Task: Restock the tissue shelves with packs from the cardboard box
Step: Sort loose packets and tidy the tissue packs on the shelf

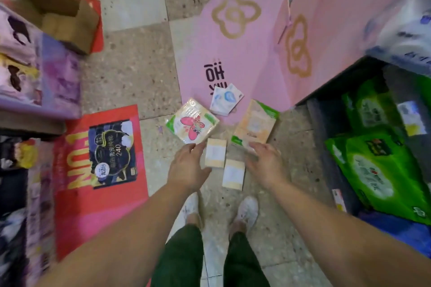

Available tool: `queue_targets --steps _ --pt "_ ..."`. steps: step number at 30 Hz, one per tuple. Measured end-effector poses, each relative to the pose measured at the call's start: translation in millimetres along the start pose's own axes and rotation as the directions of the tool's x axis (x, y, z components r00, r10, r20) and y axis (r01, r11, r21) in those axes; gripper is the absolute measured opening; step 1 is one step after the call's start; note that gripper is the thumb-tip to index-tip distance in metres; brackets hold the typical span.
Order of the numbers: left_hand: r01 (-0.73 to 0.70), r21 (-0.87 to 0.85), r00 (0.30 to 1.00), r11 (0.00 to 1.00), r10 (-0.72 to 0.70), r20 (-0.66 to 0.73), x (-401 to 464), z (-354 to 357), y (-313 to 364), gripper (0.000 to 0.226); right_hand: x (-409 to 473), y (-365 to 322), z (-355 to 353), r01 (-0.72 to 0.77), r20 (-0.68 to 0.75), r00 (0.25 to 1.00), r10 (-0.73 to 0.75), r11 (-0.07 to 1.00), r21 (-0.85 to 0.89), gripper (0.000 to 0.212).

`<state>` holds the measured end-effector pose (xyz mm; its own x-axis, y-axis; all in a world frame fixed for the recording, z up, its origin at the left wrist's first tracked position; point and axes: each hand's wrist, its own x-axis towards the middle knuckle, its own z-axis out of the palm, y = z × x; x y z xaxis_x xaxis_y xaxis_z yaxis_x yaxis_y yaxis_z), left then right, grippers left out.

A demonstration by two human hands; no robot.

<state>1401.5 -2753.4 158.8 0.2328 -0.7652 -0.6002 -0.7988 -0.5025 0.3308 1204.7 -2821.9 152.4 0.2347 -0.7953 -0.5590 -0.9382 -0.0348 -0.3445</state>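
Note:
Several tissue packs lie on the floor ahead of my feet: a pack with a pink butterfly (192, 120), a white-and-blue pack (225, 98), an orange-and-green pack (255, 123), and two small beige packs (215, 152) (233, 173). My left hand (186, 166) hovers with relaxed fingers just left of the small packs. My right hand (265, 163) hovers just right of them, fingers straight, holding nothing. An open cardboard box (63, 18) sits at the far left. Green tissue packs (382, 175) fill the dark shelf (326, 123) on the right.
A pink display stand (314, 30) with a pink floor base (233, 53) rises ahead on the right. A red poster board (98, 170) lies on the floor at left, beside purple packs (35, 72). Speckled floor tiles lie between.

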Motion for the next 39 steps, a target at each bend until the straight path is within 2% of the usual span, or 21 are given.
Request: queue_targets --steps 4,9,13,17,20,23,25,28,30,33,36,39 --pt "0.031 -0.079 0.998 0.996 -0.027 0.059 83 64 -18 0.073 75 37 70 -0.049 0.068 0.996 0.05 0.999 -0.011 0.053" --pt "0.149 -0.13 0.983 0.98 -0.133 0.125 174 158 -65 0.073 145 80 168 -0.139 0.182 0.974 0.138 0.99 -0.008 0.06" --pt "0.259 -0.136 0.952 0.956 -0.23 0.203 225 232 -105 0.074 187 115 249 -0.188 0.249 0.952 0.178 0.982 0.02 0.06" --pt "0.337 -0.182 0.932 0.924 -0.299 0.205 264 288 -130 0.072 222 142 317 -0.206 0.299 0.937 0.183 0.978 0.046 0.065" --pt "0.385 -0.258 0.92 0.886 -0.348 0.177 285 316 -139 0.072 243 154 348 -0.151 0.278 0.949 0.147 0.989 -0.008 0.076" --pt "0.452 -0.334 0.892 0.827 -0.426 0.151 297 335 -142 0.079 253 161 363 -0.036 0.227 0.971 0.077 0.983 -0.18 0.085" --pt "0.477 -0.345 0.876 0.808 -0.47 0.11 304 342 -140 0.082 258 161 365 -0.007 0.203 0.978 0.057 0.971 -0.24 0.084" --pt "0.519 -0.378 0.848 0.767 -0.519 0.11 313 347 -133 0.076 269 159 361 -0.016 0.283 0.955 0.087 0.97 -0.244 0.071" --pt "0.547 -0.405 0.832 0.733 -0.531 0.163 314 345 -125 0.06 272 161 358 -0.068 0.382 0.915 0.132 0.982 -0.176 0.06" --pt "0.563 -0.398 0.827 0.725 -0.491 0.274 304 327 -116 0.046 258 165 343 -0.229 0.465 0.868 0.177 0.972 0.056 0.059" --pt "0.518 -0.353 0.849 0.779 -0.42 0.32 279 288 -105 0.046 227 165 312 -0.371 0.473 0.86 0.192 0.872 0.321 0.063" --pt "0.463 -0.335 0.862 0.821 -0.327 0.388 245 240 -86 0.036 193 159 267 -0.414 0.465 0.868 0.175 0.772 0.482 0.068"
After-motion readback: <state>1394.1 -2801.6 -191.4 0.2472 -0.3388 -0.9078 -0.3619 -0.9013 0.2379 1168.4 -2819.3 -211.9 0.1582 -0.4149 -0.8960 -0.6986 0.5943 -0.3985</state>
